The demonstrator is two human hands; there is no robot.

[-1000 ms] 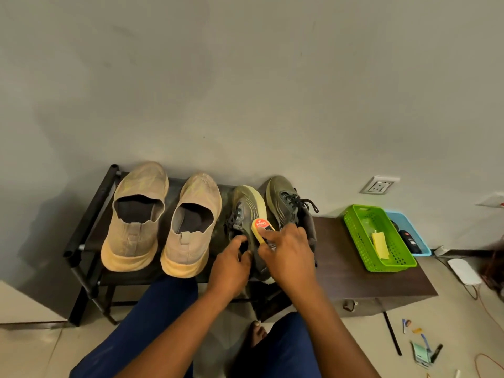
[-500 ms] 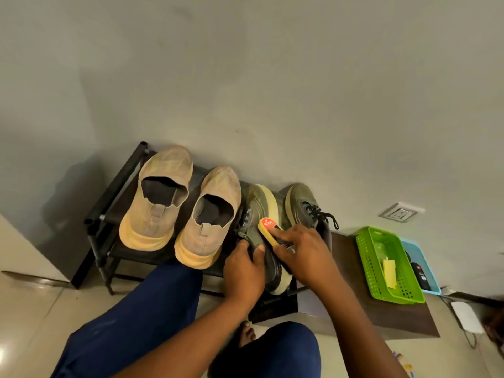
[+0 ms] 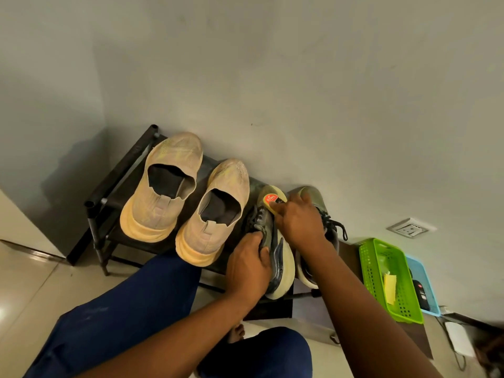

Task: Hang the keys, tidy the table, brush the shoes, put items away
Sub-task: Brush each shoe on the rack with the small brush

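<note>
From the head camera, the left hand (image 3: 249, 264) curls round the heel side of an olive-green laced sneaker with a cream sole (image 3: 275, 257), tilted on its side on the black metal shoe rack (image 3: 109, 197). The right hand (image 3: 298, 221) grips a yellow shoe brush with a red label (image 3: 272, 201) against the sneaker's toe. Two beige knit slip-on shoes (image 3: 174, 186) stand left. A lime-green plastic basket (image 3: 387, 279) sits right, beside a blue tray (image 3: 424, 285).

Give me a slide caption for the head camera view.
Left hand steadies an olive sneaker on the rack while right hand brushes its toe.
</note>
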